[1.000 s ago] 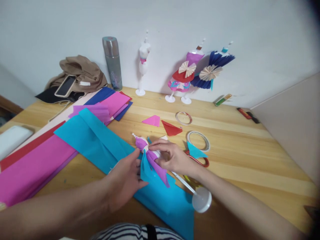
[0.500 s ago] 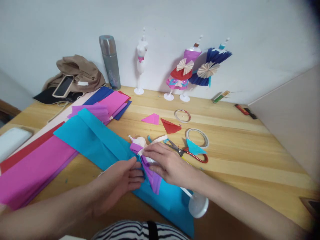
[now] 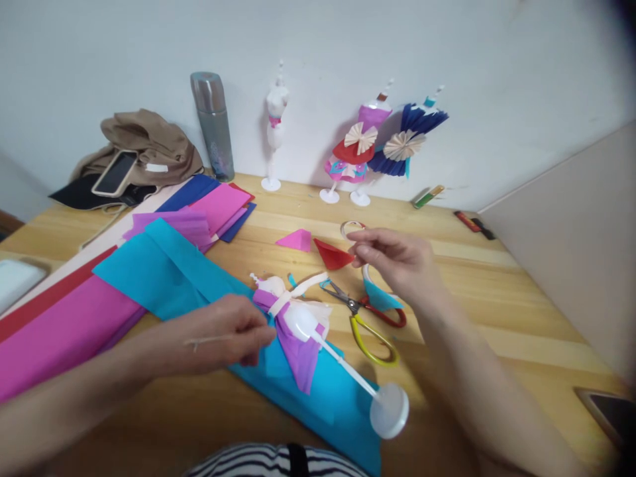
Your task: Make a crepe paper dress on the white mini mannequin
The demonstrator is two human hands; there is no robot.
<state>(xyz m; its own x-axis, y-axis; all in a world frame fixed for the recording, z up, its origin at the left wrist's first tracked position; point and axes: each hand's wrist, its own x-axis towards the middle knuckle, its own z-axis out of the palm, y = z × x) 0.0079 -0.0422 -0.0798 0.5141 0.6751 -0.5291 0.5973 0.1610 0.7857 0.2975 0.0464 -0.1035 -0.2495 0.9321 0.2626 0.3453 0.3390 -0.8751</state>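
A small white mannequin [image 3: 298, 319] lies on a cyan paper sheet [image 3: 169, 275], wrapped in purple paper, with a white strip [image 3: 303, 286] across its waist. Its stand ends in a round white base [image 3: 389, 411]. My left hand [image 3: 231, 334] is closed, pinching the purple and cyan paper at the figure's left side. My right hand [image 3: 395, 262] hovers above the table, to the right of the figure, just over a tape roll [image 3: 366, 273]. Its fingertips are pinched together; I cannot make out anything in them.
Scissors [image 3: 370, 318] lie right of the figure. A red [image 3: 332, 255] and a pink [image 3: 297, 240] paper triangle and a second tape roll [image 3: 349, 227] lie behind. Coloured sheets [image 3: 64, 331] cover the left. A flask [image 3: 213, 126], three mannequins [image 3: 274, 126] and a phone [image 3: 114, 173] stand by the wall.
My right hand has let go of the figure's waist and risen up and to the right. The figure's white body and the scissors now show. My left hand stays at the paper.
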